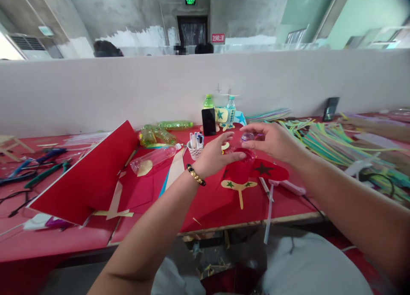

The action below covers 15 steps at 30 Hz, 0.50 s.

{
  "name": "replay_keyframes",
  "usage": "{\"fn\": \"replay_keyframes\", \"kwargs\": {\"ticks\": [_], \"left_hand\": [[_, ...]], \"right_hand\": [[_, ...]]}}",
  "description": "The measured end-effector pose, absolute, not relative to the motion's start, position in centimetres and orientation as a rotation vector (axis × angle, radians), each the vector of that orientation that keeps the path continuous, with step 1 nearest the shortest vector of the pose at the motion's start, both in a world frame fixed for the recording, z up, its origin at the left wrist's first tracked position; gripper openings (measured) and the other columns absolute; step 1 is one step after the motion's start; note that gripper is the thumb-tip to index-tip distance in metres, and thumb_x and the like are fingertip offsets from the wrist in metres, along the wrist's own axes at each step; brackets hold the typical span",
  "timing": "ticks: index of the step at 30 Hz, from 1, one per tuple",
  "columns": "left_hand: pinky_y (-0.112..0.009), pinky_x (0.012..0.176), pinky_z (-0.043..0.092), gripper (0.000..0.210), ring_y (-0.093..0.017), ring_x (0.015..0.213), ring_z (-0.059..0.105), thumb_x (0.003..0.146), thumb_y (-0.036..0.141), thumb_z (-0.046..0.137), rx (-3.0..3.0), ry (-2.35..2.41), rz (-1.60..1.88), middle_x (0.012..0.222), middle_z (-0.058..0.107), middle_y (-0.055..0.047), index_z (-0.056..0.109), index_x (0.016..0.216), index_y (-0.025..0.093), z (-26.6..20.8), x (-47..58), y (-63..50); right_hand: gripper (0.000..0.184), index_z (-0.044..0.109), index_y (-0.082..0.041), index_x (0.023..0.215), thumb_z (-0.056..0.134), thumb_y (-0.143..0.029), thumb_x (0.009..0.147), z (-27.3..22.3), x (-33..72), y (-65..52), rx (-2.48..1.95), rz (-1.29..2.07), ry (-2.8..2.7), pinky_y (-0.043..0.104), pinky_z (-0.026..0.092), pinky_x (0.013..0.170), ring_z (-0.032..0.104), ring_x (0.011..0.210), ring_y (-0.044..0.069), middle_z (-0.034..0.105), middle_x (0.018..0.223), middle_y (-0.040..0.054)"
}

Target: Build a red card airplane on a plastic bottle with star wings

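Observation:
A clear plastic bottle top (247, 138) with a ringed neck sits between the thumb and fingers of my right hand (267, 139). Just below it is a red, cup-like body (240, 169), its upper rim see-through. From its side spreads a rounded red wing (277, 172) marked with a dark star. In front lies a yellow T-shaped piece (240, 187) with green stars. My left hand (214, 155) is open on the left side of the red body, fingers apart, thumb reaching toward its rim. Whether that thumb touches the rim, I cannot tell.
Behind stand a black phone (209, 121) and a pen basket (194, 149). Plastic bottles (156, 155) and a tilted red board (92, 179) are on the left. A glue gun (290, 186) and many thin coloured strips (326, 145) lie right, near another person's hand (381, 128).

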<state>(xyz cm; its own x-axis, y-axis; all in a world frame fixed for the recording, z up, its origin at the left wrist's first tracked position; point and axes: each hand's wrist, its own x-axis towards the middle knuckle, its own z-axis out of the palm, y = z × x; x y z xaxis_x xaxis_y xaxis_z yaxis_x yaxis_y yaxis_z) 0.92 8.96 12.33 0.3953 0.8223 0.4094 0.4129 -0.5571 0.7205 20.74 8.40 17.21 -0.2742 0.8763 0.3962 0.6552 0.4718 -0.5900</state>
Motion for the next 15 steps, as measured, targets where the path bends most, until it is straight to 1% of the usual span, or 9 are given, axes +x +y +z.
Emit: {"fn": "replay_keyframes", "kwargs": {"ticks": [1,2,4,7,9,10,12,14,15], "left_hand": [[-0.035,0.092,0.050,0.068,-0.025,0.114,0.060,0.076,0.040,0.076,2.125,0.998,1.039,0.128,0.062,-0.013,0.048,0.134,0.018,12.5,1.8,9.0],[-0.035,0.092,0.050,0.067,-0.025,0.113,0.061,0.075,0.037,0.078,2.112,0.949,1.029,0.126,0.063,-0.013,0.049,0.132,0.017,12.6,2.6,9.1],[-0.034,0.091,0.050,0.056,-0.023,0.108,0.063,0.078,0.033,0.076,2.097,0.871,1.019,0.121,0.066,-0.011,0.054,0.126,0.018,12.7,3.7,9.2],[-0.033,0.089,0.051,0.042,-0.022,0.103,0.065,0.083,0.032,0.070,2.067,0.840,1.033,0.116,0.068,-0.009,0.058,0.120,0.018,12.6,4.1,8.5],[-0.035,0.088,0.051,0.039,-0.022,0.101,0.065,0.085,0.033,0.067,2.034,0.871,1.063,0.114,0.068,-0.009,0.057,0.120,0.018,12.7,3.2,7.4],[-0.035,0.089,0.051,0.039,-0.022,0.102,0.065,0.086,0.034,0.066,2.018,0.881,1.084,0.114,0.067,-0.009,0.056,0.121,0.018,12.8,2.6,6.7],[-0.037,0.092,0.049,0.040,-0.022,0.106,0.063,0.087,0.034,0.065,1.962,0.932,1.172,0.117,0.066,-0.008,0.054,0.124,0.021,13.1,1.0,4.9],[-0.037,0.099,0.044,0.038,-0.021,0.112,0.059,0.089,0.034,0.064,1.973,0.903,1.253,0.122,0.062,-0.007,0.053,0.124,0.023,13.3,-0.6,2.9],[-0.037,0.100,0.043,0.039,-0.020,0.112,0.058,0.089,0.032,0.064,2.013,0.923,1.274,0.123,0.061,-0.006,0.053,0.126,0.024,13.3,-1.4,1.9]], "right_hand": [[0.039,0.071,-0.018,0.106,0.073,-0.037,0.072,17.2,20.7,8.2,-1.246,0.419,-2.033,0.033,0.052,0.073,0.067,0.078,0.020,0.074,0.096,0.0053],[0.039,0.070,-0.019,0.107,0.073,-0.037,0.073,17.2,20.7,7.9,-1.226,0.443,-2.035,0.033,0.053,0.072,0.067,0.077,0.020,0.074,0.096,0.0049],[0.041,0.068,-0.019,0.110,0.072,-0.038,0.074,17.0,21.3,7.5,-1.187,0.505,-2.006,0.032,0.054,0.074,0.068,0.079,0.020,0.073,0.097,0.0050],[0.042,0.063,-0.020,0.116,0.063,-0.044,0.082,15.9,24.1,6.9,-1.209,0.456,-1.915,0.034,0.054,0.086,0.068,0.097,0.021,0.071,0.108,0.0072],[0.040,0.058,-0.022,0.122,0.050,-0.044,0.089,14.1,27.2,6.6,-1.368,0.294,-1.910,0.034,0.053,0.091,0.066,0.105,0.020,0.069,0.117,0.0068],[0.040,0.058,-0.021,0.122,0.048,-0.042,0.089,12.9,29.0,6.3,-1.453,0.249,-1.903,0.035,0.053,0.090,0.066,0.103,0.021,0.069,0.115,0.0084],[0.042,0.061,-0.018,0.119,0.054,-0.035,0.081,10.0,32.1,5.7,-1.617,0.198,-1.918,0.040,0.055,0.085,0.069,0.094,0.025,0.071,0.108,0.0121],[0.046,0.063,-0.019,0.115,0.062,-0.027,0.070,6.9,34.2,5.1,-1.758,0.142,-1.990,0.043,0.053,0.086,0.068,0.098,0.030,0.071,0.111,0.0129],[0.047,0.064,-0.021,0.115,0.063,-0.025,0.069,5.4,34.7,4.8,-1.808,0.110,-2.035,0.042,0.052,0.087,0.066,0.102,0.031,0.070,0.113,0.0120]]}}
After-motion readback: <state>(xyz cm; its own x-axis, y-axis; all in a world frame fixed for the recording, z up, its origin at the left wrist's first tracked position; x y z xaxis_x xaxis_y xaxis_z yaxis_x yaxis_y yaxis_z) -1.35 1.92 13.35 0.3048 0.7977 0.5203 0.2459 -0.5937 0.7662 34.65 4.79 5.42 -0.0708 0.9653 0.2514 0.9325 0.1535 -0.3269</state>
